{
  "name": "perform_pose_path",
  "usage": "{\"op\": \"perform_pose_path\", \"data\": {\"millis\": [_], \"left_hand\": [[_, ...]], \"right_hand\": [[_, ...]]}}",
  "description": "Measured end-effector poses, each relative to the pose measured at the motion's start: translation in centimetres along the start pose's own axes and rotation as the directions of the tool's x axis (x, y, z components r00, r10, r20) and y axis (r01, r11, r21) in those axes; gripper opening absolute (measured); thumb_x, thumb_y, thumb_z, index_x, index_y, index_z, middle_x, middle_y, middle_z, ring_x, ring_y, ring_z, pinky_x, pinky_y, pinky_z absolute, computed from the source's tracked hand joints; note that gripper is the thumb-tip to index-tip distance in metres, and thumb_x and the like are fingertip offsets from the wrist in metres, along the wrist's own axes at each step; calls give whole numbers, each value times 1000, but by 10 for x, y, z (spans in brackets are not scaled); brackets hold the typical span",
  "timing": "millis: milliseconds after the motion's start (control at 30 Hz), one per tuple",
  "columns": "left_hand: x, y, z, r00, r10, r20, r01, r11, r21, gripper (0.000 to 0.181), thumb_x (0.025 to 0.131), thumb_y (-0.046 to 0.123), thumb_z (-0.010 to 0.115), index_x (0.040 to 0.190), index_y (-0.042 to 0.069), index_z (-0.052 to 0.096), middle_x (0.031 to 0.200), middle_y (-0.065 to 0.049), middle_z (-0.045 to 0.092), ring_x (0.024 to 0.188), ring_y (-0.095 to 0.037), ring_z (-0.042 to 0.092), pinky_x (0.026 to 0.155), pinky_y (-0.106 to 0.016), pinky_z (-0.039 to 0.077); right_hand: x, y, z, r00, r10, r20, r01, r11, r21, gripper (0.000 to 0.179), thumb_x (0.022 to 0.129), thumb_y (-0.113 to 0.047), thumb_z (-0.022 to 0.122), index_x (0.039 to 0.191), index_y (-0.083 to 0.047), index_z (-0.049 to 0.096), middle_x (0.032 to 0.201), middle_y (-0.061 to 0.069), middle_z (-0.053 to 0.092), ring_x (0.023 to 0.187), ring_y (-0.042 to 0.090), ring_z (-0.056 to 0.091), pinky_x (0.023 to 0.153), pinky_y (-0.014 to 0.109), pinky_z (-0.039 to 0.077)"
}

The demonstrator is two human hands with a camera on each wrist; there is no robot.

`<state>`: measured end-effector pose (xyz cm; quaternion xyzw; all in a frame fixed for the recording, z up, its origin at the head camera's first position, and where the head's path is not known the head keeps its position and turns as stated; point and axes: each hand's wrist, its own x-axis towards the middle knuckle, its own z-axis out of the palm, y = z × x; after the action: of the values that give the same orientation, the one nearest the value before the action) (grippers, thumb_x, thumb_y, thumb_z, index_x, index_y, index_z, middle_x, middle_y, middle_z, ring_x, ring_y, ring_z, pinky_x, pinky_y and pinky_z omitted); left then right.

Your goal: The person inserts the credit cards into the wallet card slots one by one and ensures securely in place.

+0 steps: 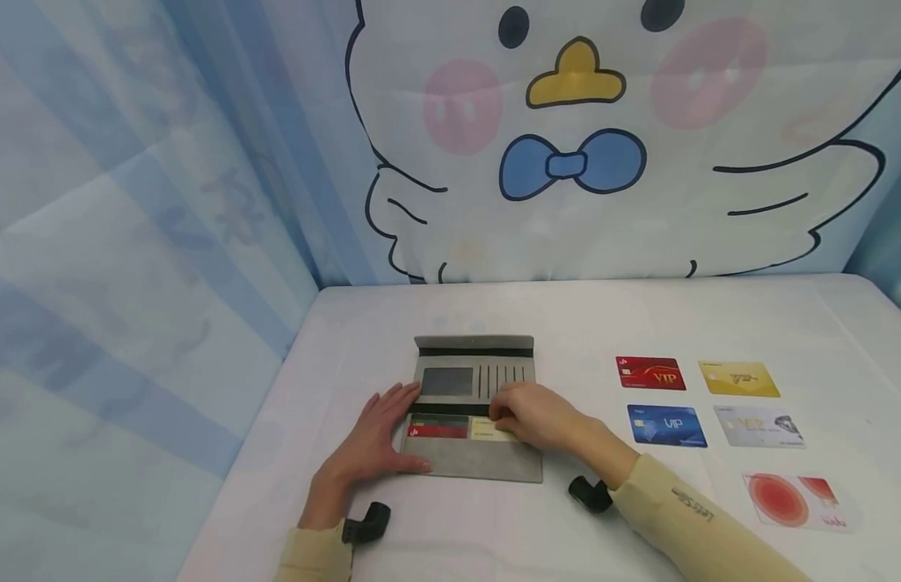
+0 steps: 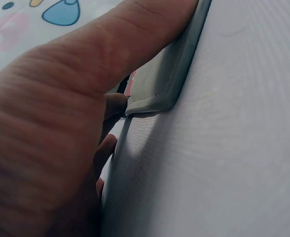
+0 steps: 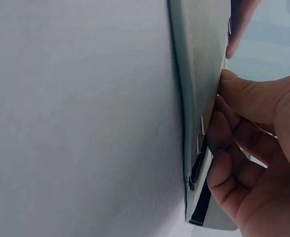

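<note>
A grey card wallet [image 1: 472,461] lies unfolded on the table, with a dark window and slots in its upper half. A red card [image 1: 439,428] and a pale yellow card [image 1: 486,430] show in its lower pocket. My left hand [image 1: 377,436] rests along the wallet's left side, fingers extended, thumb on the lower edge. In the left wrist view the thumb [image 2: 135,34] lies over the wallet's corner [image 2: 155,94]. My right hand [image 1: 533,412] pinches the yellow card at the pocket; the right wrist view shows thumb [image 3: 238,89] and curled fingertips at its edge.
To the right on the white table [image 1: 566,533] lie a red VIP card [image 1: 650,373], a gold card [image 1: 739,379], a blue VIP card [image 1: 667,426], a silver VIP card [image 1: 759,427] and a white card with a red circle [image 1: 795,501]. A cartoon-printed curtain [image 1: 603,234] hangs behind.
</note>
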<state>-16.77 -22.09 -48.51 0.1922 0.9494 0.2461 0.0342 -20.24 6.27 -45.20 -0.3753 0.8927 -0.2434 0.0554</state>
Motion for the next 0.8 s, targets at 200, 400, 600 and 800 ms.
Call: {"op": "perform_pose_path", "data": {"millis": [200, 400, 600, 800], "left_hand": [[0, 1, 0, 1000, 0, 6, 0, 1000, 6, 109, 62, 64, 74, 148, 18, 27, 152, 5, 25, 140, -13, 11, 113, -41, 4], [1, 1, -1, 1000, 10, 3, -10, 1000, 10, 109, 62, 65, 74, 148, 18, 28, 152, 5, 25, 140, -14, 11, 113, -41, 4], [2, 0, -1, 1000, 17, 5, -17, 1000, 12, 108, 62, 63, 75, 148, 17, 28, 152, 4, 25, 140, -15, 11, 113, -41, 4], [1, -1, 0, 1000, 21, -2, -21, 1000, 12, 108, 62, 62, 76, 148, 16, 28, 151, 3, 26, 140, -15, 11, 113, -42, 4]], "right_hand": [[1, 2, 2, 1000, -30, -7, 30, 1000, 2, 5, 85, -9, 68, 87, -12, 66, 83, -7, 58, 75, 8, 53, 69, 29, 49], [-1, 2, 1, 1000, -15, -4, 15, 1000, -7, 5, 85, -9, 67, 86, -13, 66, 82, -9, 58, 74, 7, 52, 68, 28, 49], [-4, -1, -1, 999, 38, 6, -38, 999, -16, 6, 85, -10, 68, 84, -15, 65, 79, -10, 56, 69, 7, 50, 65, 27, 48], [-7, 0, -1, 999, 43, -9, -43, 997, -57, 7, 84, -11, 69, 81, -16, 65, 77, -11, 54, 68, 7, 48, 62, 25, 47]]}}
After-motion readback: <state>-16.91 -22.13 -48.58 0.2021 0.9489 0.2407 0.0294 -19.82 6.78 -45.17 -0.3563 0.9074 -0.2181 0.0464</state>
